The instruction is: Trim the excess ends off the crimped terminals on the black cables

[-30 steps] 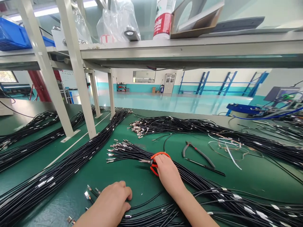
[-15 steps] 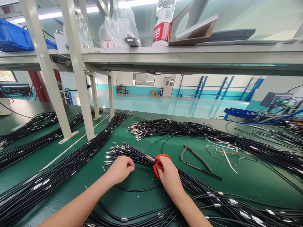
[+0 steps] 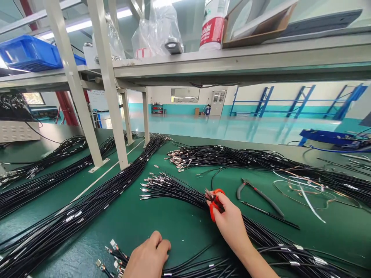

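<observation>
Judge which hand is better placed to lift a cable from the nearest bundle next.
The left hand, probably: it is at the nearest bundle, close to its connectors, while the right hand holds red-handled cutters farther up.

Red-handled scissors (image 3: 213,206) over a black, silver-tipped cable bundle (image 3: 181,194)

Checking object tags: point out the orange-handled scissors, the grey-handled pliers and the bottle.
Orange-handled scissors (image 3: 213,205), head view: orange handle.
Grey-handled pliers (image 3: 271,200), head view: right handle.
Bottle (image 3: 213,31), head view: red label.
</observation>
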{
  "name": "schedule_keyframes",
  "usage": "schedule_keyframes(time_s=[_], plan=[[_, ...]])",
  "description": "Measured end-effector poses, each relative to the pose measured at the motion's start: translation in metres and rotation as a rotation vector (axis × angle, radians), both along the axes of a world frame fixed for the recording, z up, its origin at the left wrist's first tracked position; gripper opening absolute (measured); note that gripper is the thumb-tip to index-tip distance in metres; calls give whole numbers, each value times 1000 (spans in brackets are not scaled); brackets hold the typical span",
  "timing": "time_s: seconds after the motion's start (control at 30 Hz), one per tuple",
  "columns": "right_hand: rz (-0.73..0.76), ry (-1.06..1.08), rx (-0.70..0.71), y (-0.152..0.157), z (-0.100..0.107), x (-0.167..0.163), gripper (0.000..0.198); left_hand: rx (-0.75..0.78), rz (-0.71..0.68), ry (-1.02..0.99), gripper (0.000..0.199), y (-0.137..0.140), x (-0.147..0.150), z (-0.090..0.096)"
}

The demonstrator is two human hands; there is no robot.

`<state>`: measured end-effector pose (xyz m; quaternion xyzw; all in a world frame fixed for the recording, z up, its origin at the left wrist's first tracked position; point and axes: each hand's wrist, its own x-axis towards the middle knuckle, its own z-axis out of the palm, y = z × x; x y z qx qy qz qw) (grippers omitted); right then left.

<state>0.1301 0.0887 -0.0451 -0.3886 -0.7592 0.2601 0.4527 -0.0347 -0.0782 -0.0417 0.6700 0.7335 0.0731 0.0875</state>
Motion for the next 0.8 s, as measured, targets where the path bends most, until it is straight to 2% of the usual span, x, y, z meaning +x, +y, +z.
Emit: schedule_keyframes(time_s=[0.1, 0.2, 0.23, 0.3, 0.33, 0.4, 0.53, 0.6, 0.7, 0.8], plan=[[60, 48, -68, 0, 0, -1, 17, 6, 42, -81, 32, 6, -1, 17], [82, 54, -68, -1, 0, -2, 19, -12, 26, -240, 30, 17, -6, 31], [83, 49, -61, -1, -1, -2, 19, -10, 42, -392, 29, 22, -9, 32], [84, 40, -52, -1, -2, -2, 20, 32, 133, -818, 25, 36, -15, 31], [87, 35, -51, -1, -3, -2, 20, 73, 214, -1073, 22, 46, -18, 29], [94, 28, -46, 0, -4, -1, 20, 152, 333, -1340, 13, 68, -24, 27], [115, 44, -38, -2, -2, -1, 11, 433, 539, -1576, 24, 110, -32, 35], [135, 69, -46, -6, 3, -2, 10, 576, 591, -1650, 24, 123, -35, 42], [177, 109, -94, -14, 15, -4, 7, 618, 517, -1729, 18, 128, -31, 52], [154, 165, -164, -20, 28, -4, 11, 433, 311, -1758, 11, 117, -15, 54]])
